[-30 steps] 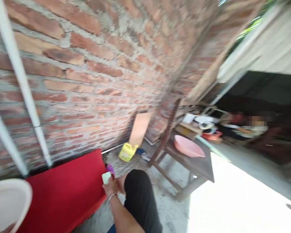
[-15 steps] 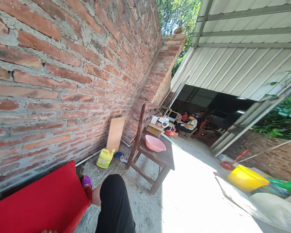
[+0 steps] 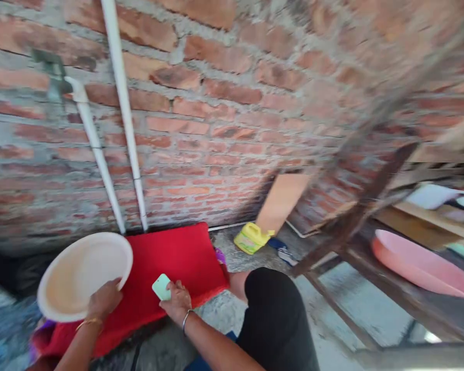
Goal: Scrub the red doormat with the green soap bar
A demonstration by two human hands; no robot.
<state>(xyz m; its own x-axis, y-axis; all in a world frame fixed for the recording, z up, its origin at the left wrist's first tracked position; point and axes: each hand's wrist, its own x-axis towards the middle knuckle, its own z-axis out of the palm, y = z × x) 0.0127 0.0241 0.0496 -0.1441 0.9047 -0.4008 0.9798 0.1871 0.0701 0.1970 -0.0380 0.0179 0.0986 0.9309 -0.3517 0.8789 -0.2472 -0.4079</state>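
My left hand is closed on the rim of a cream-white plastic basin, tilted so that its inside faces me. The basin is over the left end of a red cloth, which is spread out flat. My right hand, with a bangle at the wrist, grips a pale green flat block with rounded corners above the cloth. What the block is made of, and its underside, I cannot make out. A purple slipper shows at the cloth's right end beside my leg.
White pipes and a tap run along the brick wall. A yellow jug stands by a leaning board. On the right, a wooden chair holds a pink basin.
My view has swung left and down to the cloth and wall. Both hands are now in view, holding the basin and the pale green block; earlier only fingertips showed at the bottom edge.
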